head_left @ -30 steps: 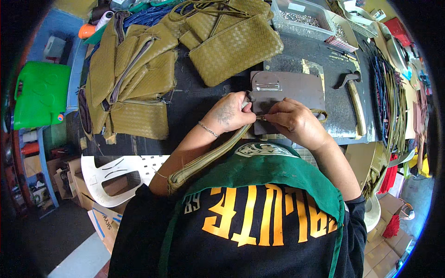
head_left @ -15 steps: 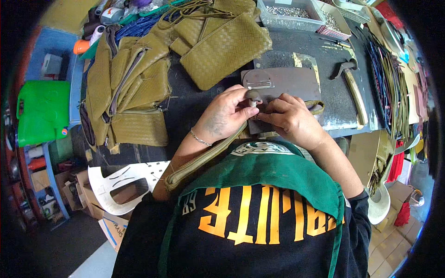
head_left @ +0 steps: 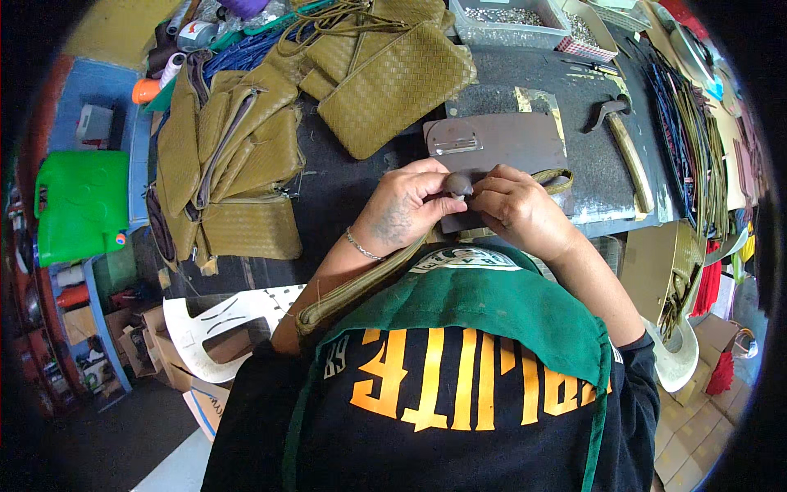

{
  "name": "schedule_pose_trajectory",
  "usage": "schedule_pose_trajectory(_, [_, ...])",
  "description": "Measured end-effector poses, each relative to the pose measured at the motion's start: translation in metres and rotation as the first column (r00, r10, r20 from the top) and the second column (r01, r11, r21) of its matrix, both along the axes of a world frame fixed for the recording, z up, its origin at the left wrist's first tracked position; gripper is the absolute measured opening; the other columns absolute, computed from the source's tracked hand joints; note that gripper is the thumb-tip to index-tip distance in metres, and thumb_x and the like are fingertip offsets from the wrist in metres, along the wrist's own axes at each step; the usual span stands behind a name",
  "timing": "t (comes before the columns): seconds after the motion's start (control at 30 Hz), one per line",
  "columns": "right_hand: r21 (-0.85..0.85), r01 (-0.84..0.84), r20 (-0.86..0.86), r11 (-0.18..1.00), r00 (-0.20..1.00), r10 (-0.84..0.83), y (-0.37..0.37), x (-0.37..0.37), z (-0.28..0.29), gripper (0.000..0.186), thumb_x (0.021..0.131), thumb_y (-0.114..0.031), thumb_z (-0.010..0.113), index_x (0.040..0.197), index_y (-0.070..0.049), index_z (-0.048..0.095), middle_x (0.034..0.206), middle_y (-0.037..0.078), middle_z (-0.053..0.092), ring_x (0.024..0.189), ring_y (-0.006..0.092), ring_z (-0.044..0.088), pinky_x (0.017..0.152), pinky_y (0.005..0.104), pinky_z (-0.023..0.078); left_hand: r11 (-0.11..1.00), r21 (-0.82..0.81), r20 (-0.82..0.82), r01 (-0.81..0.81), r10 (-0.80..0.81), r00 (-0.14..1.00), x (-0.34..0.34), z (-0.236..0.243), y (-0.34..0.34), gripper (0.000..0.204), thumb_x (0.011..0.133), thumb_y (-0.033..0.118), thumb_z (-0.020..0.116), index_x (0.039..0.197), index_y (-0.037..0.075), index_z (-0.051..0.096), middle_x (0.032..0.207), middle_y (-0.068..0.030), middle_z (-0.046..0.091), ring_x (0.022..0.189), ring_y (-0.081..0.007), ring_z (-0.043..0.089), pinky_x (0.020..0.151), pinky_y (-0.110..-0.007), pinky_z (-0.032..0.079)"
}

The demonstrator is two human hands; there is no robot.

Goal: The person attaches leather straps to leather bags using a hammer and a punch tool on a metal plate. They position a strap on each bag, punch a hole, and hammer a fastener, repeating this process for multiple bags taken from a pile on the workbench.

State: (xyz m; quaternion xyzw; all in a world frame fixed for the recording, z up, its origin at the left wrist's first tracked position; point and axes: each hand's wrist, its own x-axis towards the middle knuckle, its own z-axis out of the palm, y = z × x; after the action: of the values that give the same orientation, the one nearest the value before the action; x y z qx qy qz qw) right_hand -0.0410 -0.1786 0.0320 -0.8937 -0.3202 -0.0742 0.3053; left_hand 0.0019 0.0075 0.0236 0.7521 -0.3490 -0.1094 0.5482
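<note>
My left hand (head_left: 402, 205) grips a small tool with a rounded dark head (head_left: 458, 182) and a light shank under the thumb. My right hand (head_left: 516, 209) is pinched beside it on an olive strap (head_left: 361, 289); the fingertips are partly hidden. The strap runs down toward my lap, and a loop of it shows beyond my right hand. Both hands are over a brown board (head_left: 529, 131) with a metal piece (head_left: 453, 141) on it. A hammer with a wooden handle (head_left: 631, 160) lies to the right.
Olive woven pouches (head_left: 385, 98) are piled at left and back. Bins of small metal parts (head_left: 508, 25) stand behind. Bundles of cords (head_left: 684, 139) lie at right. A green container (head_left: 82, 205) stands at far left, a white chair (head_left: 188, 328) below the table.
The tool's dark head has tipped up and sits between my two hands, with my left thumb across its shank. My right hand's fingers have drawn closer to it. The view has shifted slightly.
</note>
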Motion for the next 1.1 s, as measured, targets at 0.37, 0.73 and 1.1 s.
schedule_pose_trajectory(0.37, [-0.03, 0.064, -0.026, 0.997, 0.998, -0.065, -0.005, -0.009, -0.002, 0.018, 0.056, -0.005, 0.06, 0.074, -0.005, 0.057, 0.081, 0.004, 0.055, 0.076, 0.023, 0.05, 0.068, 0.0326, 0.043, 0.995, 0.069, 0.195, 0.067, -0.079, 0.978, -0.002, 0.003, -0.001, 0.019, 0.061, 0.002, 0.068, 0.079, 0.001, 0.061, 0.074, -0.0069, 0.057, 0.068, -0.0172, 0.057, 0.061, -0.025, 0.047])
schedule_pose_trajectory(0.73, [-0.087, 0.814, 0.248, 0.574, 0.575, -0.779, -0.188, -0.014, -0.021, 0.04, 0.072, -0.018, 0.063, 0.109, -0.01, 0.052, 0.102, 0.014, 0.053, 0.097, 0.0296, 0.049, 0.082, 0.0378, 0.04, 0.997, 0.04, 0.144, 0.071, -0.076, 0.987, -0.003, 0.004, -0.001, 0.016, 0.063, 0.001, 0.067, 0.078, 0.0, 0.061, 0.076, -0.0062, 0.058, 0.068, -0.0151, 0.056, 0.06, -0.024, 0.046])
schedule_pose_trajectory(1.1, [-0.527, 0.838, 0.25, 0.142, 0.313, -0.916, -0.204, -0.012, -0.066, 0.04, 0.082, -0.029, 0.047, 0.119, -0.014, 0.041, 0.104, 0.013, 0.049, 0.099, 0.0289, 0.047, 0.076, 0.0404, 0.043, 0.996, 0.073, 0.196, 0.053, -0.067, 0.978, -0.003, -0.001, 0.0, 0.017, 0.062, 0.003, 0.068, 0.078, 0.001, 0.061, 0.075, -0.0054, 0.057, 0.067, -0.0151, 0.057, 0.06, -0.025, 0.047])
